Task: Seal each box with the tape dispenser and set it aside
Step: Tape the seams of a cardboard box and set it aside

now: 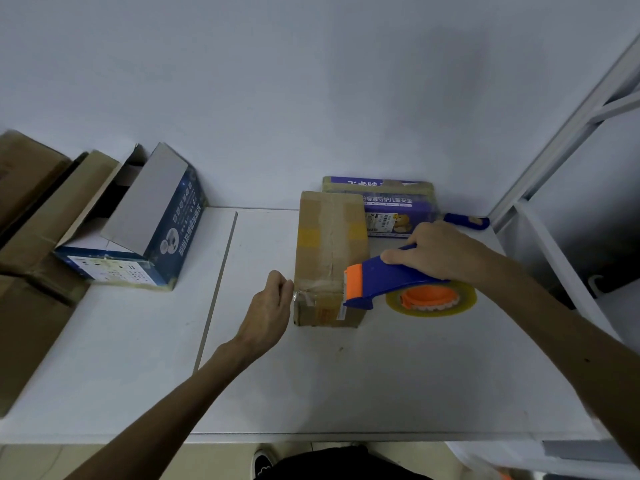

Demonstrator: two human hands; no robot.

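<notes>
One wide white table (311, 375) carries the job, & the step in hand looks like a cross strip over the near end of the brown box (329, 244), which lies lengthwise mid-table w/ older tape already down its centre seam. Tape dispenser (391, 275) sits at the box's near-right top edge, orange blade end on the cardboard, clear strip running left across the lid. Right hand (440, 251) is wrapped round the blue handle. Left hand (268, 313) has fairly straight fingers pressed on the box's near-left corner, prob. pinning the tape's start. Next move, I'd judge: pull down over the right side, tilt to cut, rub the strip flat, then shift the box aside. Room: brown cartons (31, 202) crowd the far left, a white shelf frame (554, 161) closes the right, an unsealed blue box (149, 230) w/ flaps up stands left of centre, a purple box (398, 202) touches or nearly touches the brown one's back-right. Open tabletop lies front & front-left; near edge is well apart from the box. Small blue-handled item (467, 221) lies back right; can't tell what it is.
</notes>
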